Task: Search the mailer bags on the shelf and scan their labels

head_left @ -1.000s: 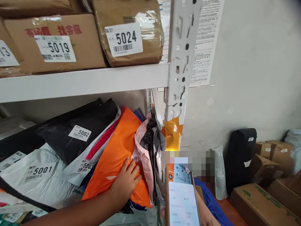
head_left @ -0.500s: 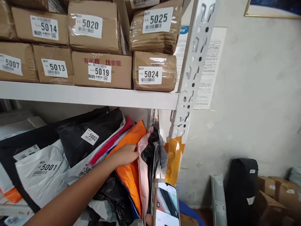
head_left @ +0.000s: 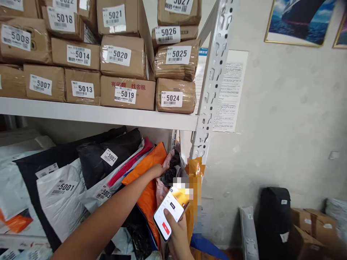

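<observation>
My left hand (head_left: 158,170) reaches in among upright mailer bags on the lower shelf. Its fingers close on the edge of a pink plastic mailer bag (head_left: 160,189), the fingertips partly hidden. An orange mailer bag (head_left: 148,193) leans just left of it, partly under my forearm, and a crumpled black bag (head_left: 170,173) sits to the right. My right hand (head_left: 177,231) grips a smartphone (head_left: 170,213), tilted, with the thumb over its lit screen. A white bag marked 5001 (head_left: 61,202) and a black bag marked 5002 (head_left: 108,151) lie farther left.
Labelled cardboard boxes (head_left: 127,92) are stacked on the upper shelf (head_left: 108,117). A perforated metal post (head_left: 210,94), wrapped low down with orange tape (head_left: 195,168), stands right of the bags. Cartons (head_left: 305,231) and a tall black package (head_left: 272,220) rest by the wall.
The phone has risen and tilted, and my right hand and thumb now show. My left hand stays at the pink bag. The view has shifted, showing more boxes above.
</observation>
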Demonstrator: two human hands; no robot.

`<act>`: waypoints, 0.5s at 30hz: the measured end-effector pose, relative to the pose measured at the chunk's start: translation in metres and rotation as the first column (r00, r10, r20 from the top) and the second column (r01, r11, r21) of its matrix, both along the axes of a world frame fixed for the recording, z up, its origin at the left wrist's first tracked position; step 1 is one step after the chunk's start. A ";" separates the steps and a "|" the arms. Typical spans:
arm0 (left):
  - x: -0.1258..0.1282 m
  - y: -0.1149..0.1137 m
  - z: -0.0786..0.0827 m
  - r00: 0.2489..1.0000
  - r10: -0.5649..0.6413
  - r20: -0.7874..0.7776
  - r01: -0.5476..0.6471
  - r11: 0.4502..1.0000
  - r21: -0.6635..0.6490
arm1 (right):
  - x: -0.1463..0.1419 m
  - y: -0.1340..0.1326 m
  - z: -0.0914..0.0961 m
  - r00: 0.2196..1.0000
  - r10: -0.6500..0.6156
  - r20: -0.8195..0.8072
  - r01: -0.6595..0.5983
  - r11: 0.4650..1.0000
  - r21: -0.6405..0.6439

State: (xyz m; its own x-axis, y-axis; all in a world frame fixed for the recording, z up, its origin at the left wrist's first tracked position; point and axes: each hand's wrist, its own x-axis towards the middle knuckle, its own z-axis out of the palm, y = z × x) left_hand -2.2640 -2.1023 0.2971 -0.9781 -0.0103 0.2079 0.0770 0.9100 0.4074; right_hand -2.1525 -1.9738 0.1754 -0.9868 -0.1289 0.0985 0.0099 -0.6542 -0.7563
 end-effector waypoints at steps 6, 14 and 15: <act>0.020 -0.005 0.005 0.980 0.135 -0.147 -0.143 0.988 -0.049 | 0.001 0.004 0.001 0.997 -0.011 -0.075 0.015 0.999 0.047; 0.045 -0.004 0.018 0.951 0.123 -0.285 -0.164 0.979 -0.125 | -0.009 0.000 -0.005 0.991 0.103 -0.089 -0.101 0.995 0.027; 0.056 -0.009 0.016 0.947 0.130 -0.295 -0.178 0.974 -0.141 | -0.009 0.002 -0.005 0.988 0.126 -0.089 -0.124 0.992 0.025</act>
State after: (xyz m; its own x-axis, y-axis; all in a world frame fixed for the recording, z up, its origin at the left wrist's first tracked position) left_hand -2.2078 -2.1108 0.3128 -0.8682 -0.0982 0.4865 0.0210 0.9721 0.2336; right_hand -2.1612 -1.9717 0.1702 -0.9500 -0.2535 0.1825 0.0221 -0.6373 -0.7703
